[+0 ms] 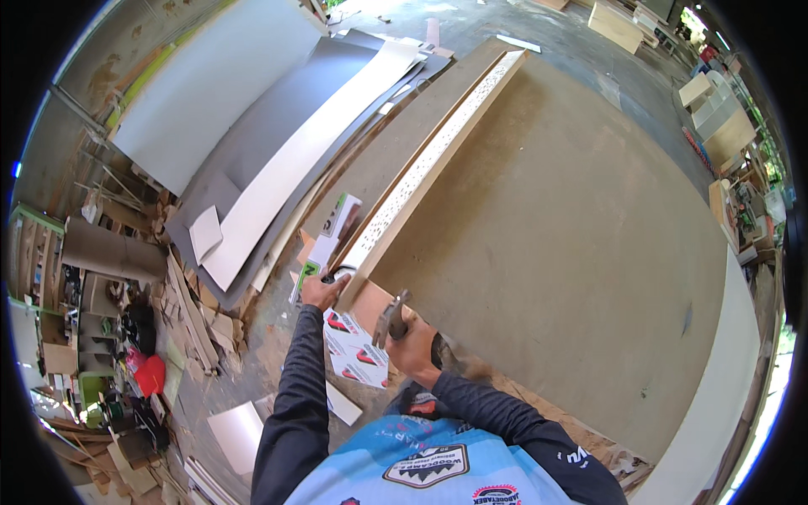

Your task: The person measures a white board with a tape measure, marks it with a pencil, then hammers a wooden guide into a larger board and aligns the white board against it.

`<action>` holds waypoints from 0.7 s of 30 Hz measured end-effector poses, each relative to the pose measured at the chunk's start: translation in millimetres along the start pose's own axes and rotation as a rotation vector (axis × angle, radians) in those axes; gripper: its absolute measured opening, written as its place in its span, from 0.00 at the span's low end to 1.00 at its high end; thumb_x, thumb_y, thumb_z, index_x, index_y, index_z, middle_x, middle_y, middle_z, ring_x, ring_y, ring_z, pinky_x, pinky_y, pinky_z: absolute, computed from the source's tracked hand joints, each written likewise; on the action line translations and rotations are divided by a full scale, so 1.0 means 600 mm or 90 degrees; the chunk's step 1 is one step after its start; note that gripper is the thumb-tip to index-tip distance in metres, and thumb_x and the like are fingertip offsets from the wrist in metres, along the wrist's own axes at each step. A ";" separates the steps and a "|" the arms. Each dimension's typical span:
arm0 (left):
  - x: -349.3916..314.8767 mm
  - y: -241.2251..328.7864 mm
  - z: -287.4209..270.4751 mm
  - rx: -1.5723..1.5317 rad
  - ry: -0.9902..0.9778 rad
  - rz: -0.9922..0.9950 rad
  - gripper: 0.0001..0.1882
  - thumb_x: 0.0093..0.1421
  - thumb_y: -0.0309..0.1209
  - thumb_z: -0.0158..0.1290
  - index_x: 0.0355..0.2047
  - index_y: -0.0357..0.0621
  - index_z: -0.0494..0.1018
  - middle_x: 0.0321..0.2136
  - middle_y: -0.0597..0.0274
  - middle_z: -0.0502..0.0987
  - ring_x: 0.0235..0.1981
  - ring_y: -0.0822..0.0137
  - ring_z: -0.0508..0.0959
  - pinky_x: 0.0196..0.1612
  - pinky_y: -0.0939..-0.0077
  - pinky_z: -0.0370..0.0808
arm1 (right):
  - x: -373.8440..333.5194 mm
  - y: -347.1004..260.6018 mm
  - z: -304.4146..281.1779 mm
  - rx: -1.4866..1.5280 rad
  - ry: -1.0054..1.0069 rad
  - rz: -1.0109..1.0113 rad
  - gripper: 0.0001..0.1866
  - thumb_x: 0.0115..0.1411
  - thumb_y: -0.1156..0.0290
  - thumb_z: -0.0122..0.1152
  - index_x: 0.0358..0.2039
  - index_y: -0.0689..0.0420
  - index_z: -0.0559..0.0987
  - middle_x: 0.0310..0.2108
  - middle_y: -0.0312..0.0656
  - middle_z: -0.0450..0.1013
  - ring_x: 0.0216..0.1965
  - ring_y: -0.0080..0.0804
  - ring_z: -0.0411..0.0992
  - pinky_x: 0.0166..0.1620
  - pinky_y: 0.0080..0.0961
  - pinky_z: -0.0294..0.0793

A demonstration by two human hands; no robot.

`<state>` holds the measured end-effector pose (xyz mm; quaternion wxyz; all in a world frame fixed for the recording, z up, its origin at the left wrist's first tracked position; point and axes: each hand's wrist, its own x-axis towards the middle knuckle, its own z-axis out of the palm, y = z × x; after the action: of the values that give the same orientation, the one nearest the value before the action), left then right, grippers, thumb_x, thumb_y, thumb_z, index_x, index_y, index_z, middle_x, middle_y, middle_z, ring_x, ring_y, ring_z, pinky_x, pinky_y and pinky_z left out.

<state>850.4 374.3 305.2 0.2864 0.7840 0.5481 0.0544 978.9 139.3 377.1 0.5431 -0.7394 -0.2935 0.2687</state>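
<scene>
A long, narrow wooden piece [446,151] with raised edges and a white, dark-speckled strip [421,168] along its middle lies lengthwise on a big brown panel [589,244]. At its near left end is my left hand [322,291], fingers closed by a small dark and silvery thing too unclear to name. In my right hand [412,347] is a hammer [393,318], its metal head raised just right of that near end and apart from it. Below the end, a tan board piece [370,303] and a white sheet with red marks [358,349] show.
Left of the panel lie a long white strip [311,160] and dark grey sheets [252,143]. Wood offcuts [194,316] and a red object [150,375] clutter the left floor. A white board edge [715,362] runs along the right.
</scene>
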 end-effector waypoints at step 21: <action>-0.373 0.217 0.181 -0.309 -0.202 -0.122 0.50 0.43 0.56 0.67 0.55 0.27 0.66 0.38 0.43 0.79 0.26 0.70 0.79 0.32 0.76 0.78 | -0.182 0.026 -0.396 -0.025 -0.041 0.044 0.05 0.50 0.78 0.62 0.29 0.61 0.80 0.26 0.44 0.72 0.27 0.35 0.73 0.35 0.27 0.72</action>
<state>913.7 102.4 332.7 0.5512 0.6361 0.5389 0.0334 1076.8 -97.0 434.0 0.5091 -0.7505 -0.2903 0.3054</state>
